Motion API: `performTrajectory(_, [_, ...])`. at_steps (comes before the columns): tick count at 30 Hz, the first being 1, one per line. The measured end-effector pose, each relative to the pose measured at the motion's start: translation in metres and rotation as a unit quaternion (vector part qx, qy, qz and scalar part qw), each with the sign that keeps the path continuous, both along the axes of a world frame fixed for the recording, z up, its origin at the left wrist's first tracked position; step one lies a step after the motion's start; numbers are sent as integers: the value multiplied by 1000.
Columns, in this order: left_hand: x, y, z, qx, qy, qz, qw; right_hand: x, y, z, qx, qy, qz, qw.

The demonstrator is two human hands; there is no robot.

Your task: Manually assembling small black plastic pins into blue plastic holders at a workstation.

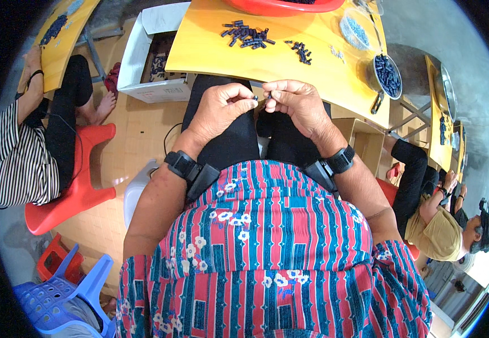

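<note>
My left hand (222,107) is closed in a pinch over my lap, thumb against forefinger, with a small dark piece (255,97) at the fingertips. Facing it across a narrow gap, my right hand (300,110) pinches another tiny dark piece (269,96), mostly covered by the fingers. Both hands are just off the near edge of a yellow table (210,56). On the tabletop lie a heap of short dark cylindrical parts (248,36) and a smaller group of similar dark parts (300,52). A few small clear bits (336,53) are scattered to their right.
A metal pan (375,84) of dark parts and a clear tub (343,25) of light-blue bits stand at right; a red basin (267,8) is at the far edge. An open white carton (137,67) sits left. People sit at neighbouring tables on both sides.
</note>
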State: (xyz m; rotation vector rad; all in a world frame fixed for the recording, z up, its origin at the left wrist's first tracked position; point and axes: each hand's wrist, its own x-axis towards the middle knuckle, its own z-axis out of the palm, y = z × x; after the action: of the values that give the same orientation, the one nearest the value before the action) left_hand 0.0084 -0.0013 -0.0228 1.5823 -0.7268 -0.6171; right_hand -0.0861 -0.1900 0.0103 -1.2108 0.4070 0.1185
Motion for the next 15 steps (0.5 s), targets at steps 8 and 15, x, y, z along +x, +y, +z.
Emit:
performTrajectory(8, [-1, 0, -4, -16, 5, 4, 1000, 4, 6, 0, 12, -3, -32, 999])
performTrajectory(15, [-1, 0, 0, -15, 10, -3, 1000, 8, 8, -2, 25, -35, -15, 999])
